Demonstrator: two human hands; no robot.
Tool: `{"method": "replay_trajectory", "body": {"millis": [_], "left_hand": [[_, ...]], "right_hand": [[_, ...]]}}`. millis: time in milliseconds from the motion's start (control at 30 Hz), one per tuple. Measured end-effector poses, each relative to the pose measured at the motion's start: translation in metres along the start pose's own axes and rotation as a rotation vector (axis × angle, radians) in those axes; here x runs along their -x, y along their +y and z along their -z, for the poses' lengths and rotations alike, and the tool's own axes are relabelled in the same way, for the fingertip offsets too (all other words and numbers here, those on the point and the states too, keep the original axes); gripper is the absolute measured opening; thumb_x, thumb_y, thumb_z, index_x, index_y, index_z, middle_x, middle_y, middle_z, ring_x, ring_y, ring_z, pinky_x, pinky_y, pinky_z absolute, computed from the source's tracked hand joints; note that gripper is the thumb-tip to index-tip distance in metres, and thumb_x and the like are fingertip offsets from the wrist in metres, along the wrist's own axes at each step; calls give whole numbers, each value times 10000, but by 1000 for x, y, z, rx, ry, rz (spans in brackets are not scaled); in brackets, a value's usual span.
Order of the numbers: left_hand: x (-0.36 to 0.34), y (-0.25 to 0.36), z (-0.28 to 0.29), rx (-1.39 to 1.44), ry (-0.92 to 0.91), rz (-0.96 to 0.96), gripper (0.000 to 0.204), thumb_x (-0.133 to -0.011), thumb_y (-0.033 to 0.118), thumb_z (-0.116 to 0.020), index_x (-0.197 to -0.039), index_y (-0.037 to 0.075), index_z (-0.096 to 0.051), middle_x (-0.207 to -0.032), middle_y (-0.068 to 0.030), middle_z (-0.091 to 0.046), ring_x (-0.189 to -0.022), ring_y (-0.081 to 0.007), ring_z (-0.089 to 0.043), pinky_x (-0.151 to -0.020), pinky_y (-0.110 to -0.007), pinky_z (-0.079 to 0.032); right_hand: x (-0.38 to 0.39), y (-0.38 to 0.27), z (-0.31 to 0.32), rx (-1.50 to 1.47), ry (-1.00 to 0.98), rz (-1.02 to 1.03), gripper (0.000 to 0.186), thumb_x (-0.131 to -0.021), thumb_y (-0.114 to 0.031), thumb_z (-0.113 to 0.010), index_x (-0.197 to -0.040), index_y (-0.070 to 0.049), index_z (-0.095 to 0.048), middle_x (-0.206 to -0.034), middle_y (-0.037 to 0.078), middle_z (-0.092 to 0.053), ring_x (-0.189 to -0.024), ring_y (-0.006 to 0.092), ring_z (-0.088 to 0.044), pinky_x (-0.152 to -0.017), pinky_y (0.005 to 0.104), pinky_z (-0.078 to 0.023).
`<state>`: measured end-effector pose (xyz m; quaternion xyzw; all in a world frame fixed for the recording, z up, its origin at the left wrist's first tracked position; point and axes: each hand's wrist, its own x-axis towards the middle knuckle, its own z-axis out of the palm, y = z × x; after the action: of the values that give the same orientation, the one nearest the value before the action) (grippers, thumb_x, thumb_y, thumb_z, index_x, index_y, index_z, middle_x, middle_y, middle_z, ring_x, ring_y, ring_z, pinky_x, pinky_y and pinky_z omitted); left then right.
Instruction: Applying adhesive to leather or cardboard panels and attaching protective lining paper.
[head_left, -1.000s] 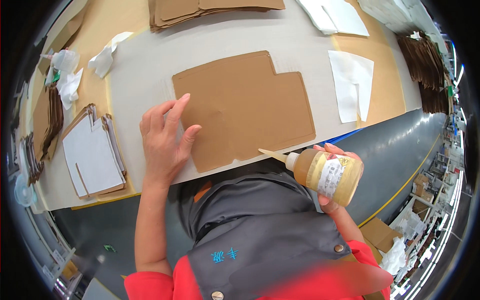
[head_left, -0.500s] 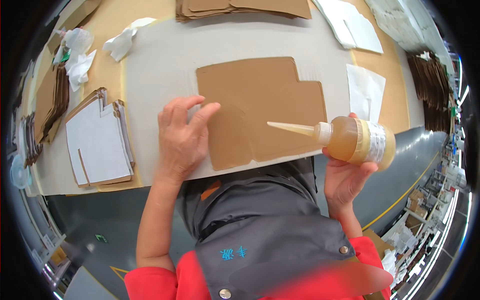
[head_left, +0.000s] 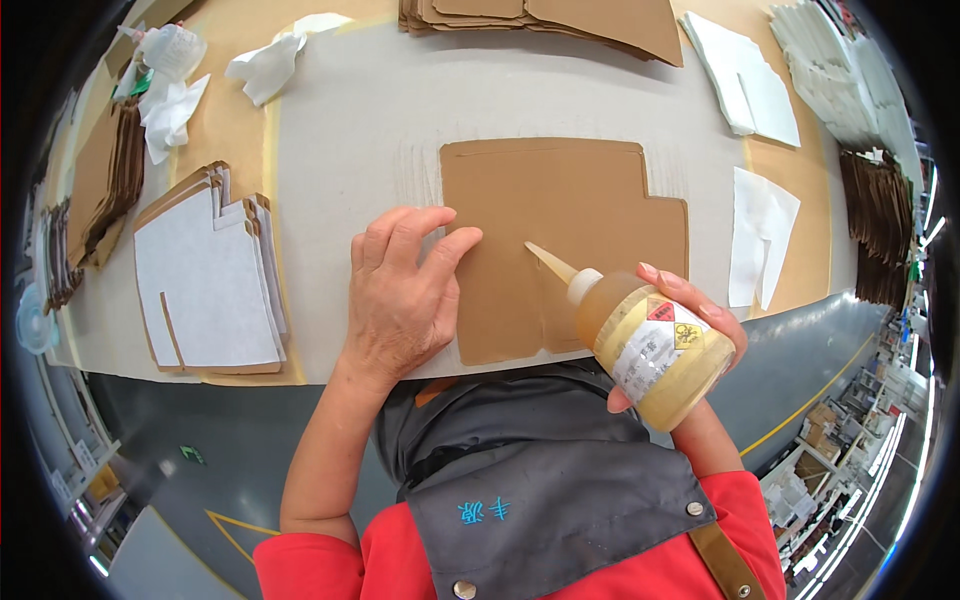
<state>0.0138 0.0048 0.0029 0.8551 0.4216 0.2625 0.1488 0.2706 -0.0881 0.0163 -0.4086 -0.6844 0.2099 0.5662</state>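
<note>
A flat brown panel [head_left: 560,210] with a notched far right corner lies on the grey work surface in front of me. My left hand [head_left: 405,290] is at its left edge, thumb and forefinger apart, with nothing between them; whether the fingertips touch the panel I cannot tell. In my right hand [head_left: 722,325] is a clear squeeze bottle [head_left: 640,350] of yellowish liquid, with a white label and a long tapered nozzle. The bottle is tilted, its nozzle pointing far left over the middle of the panel.
To the left sits a stack of white-faced notched pieces [head_left: 205,290]. Brown panels [head_left: 560,28] are piled at the far edge. White sheets [head_left: 740,85] and a loose white piece [head_left: 762,235] lie right. Another bottle [head_left: 172,52] and crumpled paper [head_left: 268,68] stand far left.
My right hand has turned the bottle, swinging its base toward me and its nozzle away over the panel. The whole view has shifted a little. The left hand keeps its pose beside the panel's edge.
</note>
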Motion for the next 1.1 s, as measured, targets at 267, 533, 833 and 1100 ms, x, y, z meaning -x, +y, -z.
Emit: {"method": "replay_trajectory", "body": {"millis": [267,533,833,1100], "left_hand": [[-1,1,1,3,4,3,418,-743,-72,-590,-1101,118,-694,-1207,-57,-587,-1136,-282,-524,-972,-400,-409],[0,0,-1,-16,16,-18,429,-730,-83,-590,-1099,112,-689,-1206,-60,-588,-1126,-285,-528,-953,-398,-411],[0,-4,-4,-64,76,-85,401,-721,-40,-610,-1084,114,-684,-1179,-41,-580,-1116,-258,-524,-864,-383,-406],[0,-2,-5,-93,79,-94,407,-726,-42,-612,-1094,120,-676,-1182,-35,-581,-1123,-257,-524,-867,-380,-403]], "right_hand": [[12,0,19,82,65,-107,1109,-547,-464,-987,-1361,-145,-305,-1290,271,-576,-1170,399,-622,-1015,529,-517],[25,-7,23,124,114,-235,1139,-574,-572,-933,-1383,-148,-252,-1332,249,-531,-1181,391,-606,-1016,561,-507],[40,-26,33,68,69,-213,1108,-585,-542,-948,-1367,-131,-279,-1299,250,-565,-1157,388,-627,-987,532,-521],[52,-43,37,-98,1,-157,1076,-573,-419,-992,-1364,-96,-338,-1252,253,-603,-1124,393,-647,-991,528,-523]]}}
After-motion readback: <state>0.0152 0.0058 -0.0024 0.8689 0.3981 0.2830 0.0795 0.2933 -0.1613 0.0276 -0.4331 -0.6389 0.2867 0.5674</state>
